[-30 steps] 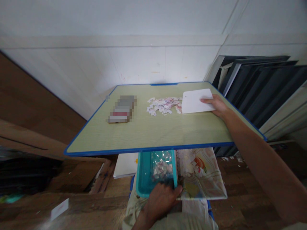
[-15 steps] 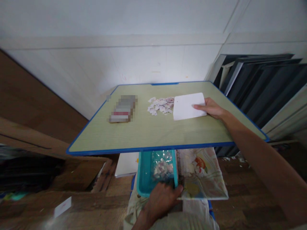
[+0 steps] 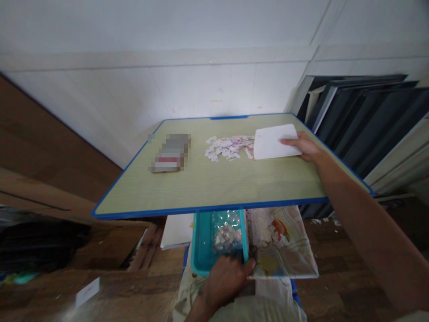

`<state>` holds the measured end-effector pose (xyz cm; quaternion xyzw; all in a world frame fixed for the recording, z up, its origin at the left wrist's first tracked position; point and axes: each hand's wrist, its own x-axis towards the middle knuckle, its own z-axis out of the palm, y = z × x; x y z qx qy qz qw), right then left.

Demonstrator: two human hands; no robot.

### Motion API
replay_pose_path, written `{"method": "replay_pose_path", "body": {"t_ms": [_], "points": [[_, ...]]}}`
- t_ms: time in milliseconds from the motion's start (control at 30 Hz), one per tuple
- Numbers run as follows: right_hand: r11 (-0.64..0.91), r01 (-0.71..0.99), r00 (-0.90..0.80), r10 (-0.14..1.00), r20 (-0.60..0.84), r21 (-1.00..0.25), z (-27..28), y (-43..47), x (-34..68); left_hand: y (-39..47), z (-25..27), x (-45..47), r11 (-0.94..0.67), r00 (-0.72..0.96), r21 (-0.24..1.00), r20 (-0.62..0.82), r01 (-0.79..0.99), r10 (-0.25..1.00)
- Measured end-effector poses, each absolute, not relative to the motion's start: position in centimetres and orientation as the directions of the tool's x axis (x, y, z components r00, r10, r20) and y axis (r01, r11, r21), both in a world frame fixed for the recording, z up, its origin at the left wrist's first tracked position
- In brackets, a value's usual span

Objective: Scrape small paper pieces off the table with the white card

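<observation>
I'm in a plain indoor room, a home or a small workroom with things kept along its sides; I can't tell which. A white wall (image 3: 201, 27) rises close behind my small table (image 3: 208, 192), whose pale top has a blue edge. The floor (image 3: 362, 286) looks like wood, with scraps of paper lying about on it. Dark flat panels (image 3: 365, 120) lean in a stack at my right, and a big brown board (image 3: 50, 134) stands at my left (cardboard or wood, I can't say). Paper bits (image 3: 228, 147) on the tabletop and a teal tub (image 3: 201, 255) below suggest handwork.
</observation>
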<state>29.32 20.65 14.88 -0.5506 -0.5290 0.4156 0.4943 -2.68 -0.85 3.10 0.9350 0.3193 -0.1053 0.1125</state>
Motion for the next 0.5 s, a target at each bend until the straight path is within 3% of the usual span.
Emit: {"method": "replay_pose_path", "body": {"t_ms": [200,500], "points": [[0.076,0.113,0.096,0.992,0.087,-0.991,15.2,20.3,29.0,-0.9,3.3,-2.6,-0.756,0.758,0.154,-0.305,0.636,0.576],[0.061,0.241,-0.069,0.997,0.045,-0.969,15.2,19.6,26.8,-0.9,3.2,-2.8,-0.777,0.778,0.13,-0.253,0.616,0.575]]}}
